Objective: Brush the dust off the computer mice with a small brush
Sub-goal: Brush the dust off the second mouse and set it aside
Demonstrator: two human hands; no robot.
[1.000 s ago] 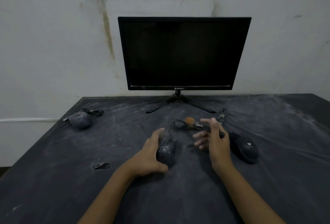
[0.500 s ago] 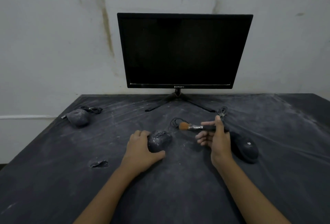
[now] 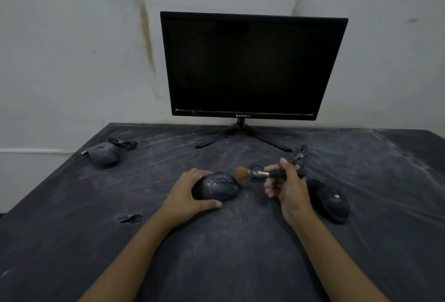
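Note:
A dusty black mouse lies sideways at the middle of the dark table, and my left hand grips its left end. My right hand holds a small brush by its black handle; the orange bristles point left and touch the mouse's right end. A cleaner black mouse sits just right of my right hand. A third mouse, grey with dust, rests at the far left with its cable coiled behind it.
A dark monitor on a splayed stand rises at the back of the dust-streaked black table. Coiled cables lie behind my right hand. A small tear marks the table cover at the left.
My left hand turned the middle mouse sideways and slid it left. My right hand picked the brush up from the table and brought its bristles down to the mouse's right end.

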